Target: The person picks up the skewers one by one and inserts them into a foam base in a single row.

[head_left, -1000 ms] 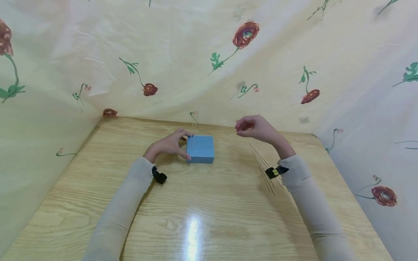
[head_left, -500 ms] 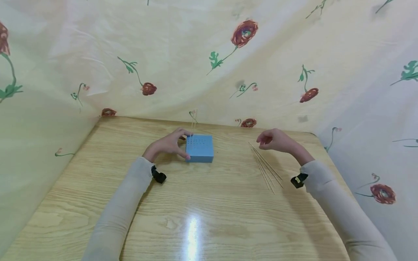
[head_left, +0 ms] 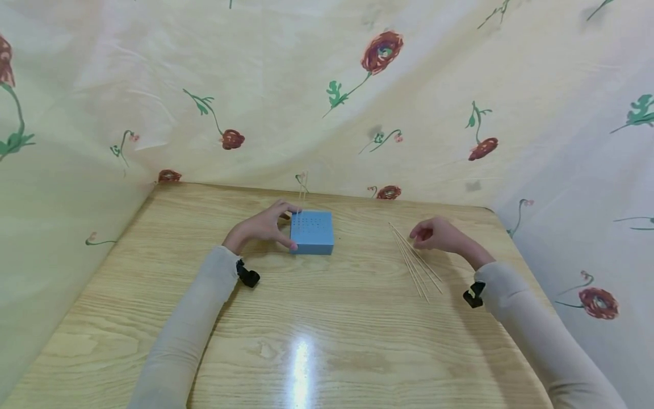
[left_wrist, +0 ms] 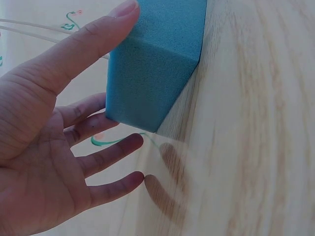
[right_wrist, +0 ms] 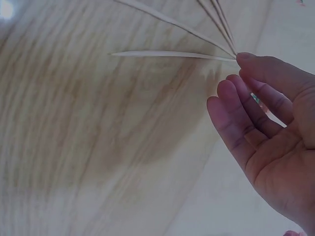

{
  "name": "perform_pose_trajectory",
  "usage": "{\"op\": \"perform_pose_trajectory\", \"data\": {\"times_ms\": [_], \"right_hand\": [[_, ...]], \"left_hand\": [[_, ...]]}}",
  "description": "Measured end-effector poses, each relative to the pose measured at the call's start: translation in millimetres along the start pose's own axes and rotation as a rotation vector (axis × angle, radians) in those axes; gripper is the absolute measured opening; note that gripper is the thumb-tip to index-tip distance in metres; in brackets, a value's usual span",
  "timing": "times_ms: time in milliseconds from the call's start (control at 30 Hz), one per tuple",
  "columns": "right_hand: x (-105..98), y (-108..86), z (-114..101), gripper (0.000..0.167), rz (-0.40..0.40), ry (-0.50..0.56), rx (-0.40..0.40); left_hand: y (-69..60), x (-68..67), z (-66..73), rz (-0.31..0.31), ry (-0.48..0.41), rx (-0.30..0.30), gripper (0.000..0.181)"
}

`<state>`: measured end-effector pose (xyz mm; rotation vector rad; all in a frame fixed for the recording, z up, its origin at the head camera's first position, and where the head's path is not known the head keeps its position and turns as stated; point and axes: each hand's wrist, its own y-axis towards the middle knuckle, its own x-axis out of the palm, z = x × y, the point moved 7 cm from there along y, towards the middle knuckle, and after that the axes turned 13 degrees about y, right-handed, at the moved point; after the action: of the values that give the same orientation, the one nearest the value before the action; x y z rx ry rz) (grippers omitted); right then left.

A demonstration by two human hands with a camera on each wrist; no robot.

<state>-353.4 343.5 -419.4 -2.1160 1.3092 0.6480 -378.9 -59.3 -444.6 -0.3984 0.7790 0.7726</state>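
Note:
A blue foam block (head_left: 313, 233) with rows of small holes in its top sits on the wooden table. My left hand (head_left: 260, 226) grips its left side, thumb (left_wrist: 106, 32) at the near side and index finger at the far one; the other fingers spread past the block's edge. Two thin wooden skewers (head_left: 306, 184) stand upright in the block's left part. To the right, loose skewers (head_left: 410, 261) lie fanned on the table. My right hand (head_left: 443, 236) is over them, its thumb and index finger pinching one skewer (right_wrist: 167, 53); the fingertips partly hide the contact.
A flower-printed cloth (head_left: 286, 96) hangs behind the table (head_left: 255, 341) and along both sides. Dark wrist cameras (head_left: 248, 274) are strapped at both sleeves. A bright light reflection lies on the near part of the tabletop.
My right hand has moved right and down from above the table to the loose skewers, where it pinches one. The left hand and foam block have stayed in place.

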Motion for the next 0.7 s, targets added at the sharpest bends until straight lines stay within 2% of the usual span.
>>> {"op": "perform_pose_trajectory", "data": {"times_ms": [300,700], "right_hand": [[4.7,2.9,7.6,0.018,-0.003,0.029,0.003],[6.2,8.8,11.0,0.014,-0.005,-0.015,0.034]], "left_hand": [[-1.8,-0.5,1.2,0.001,-0.013,0.005,0.092],[0.2,-0.4,-1.0,0.007,-0.014,-0.007,0.093]]}}
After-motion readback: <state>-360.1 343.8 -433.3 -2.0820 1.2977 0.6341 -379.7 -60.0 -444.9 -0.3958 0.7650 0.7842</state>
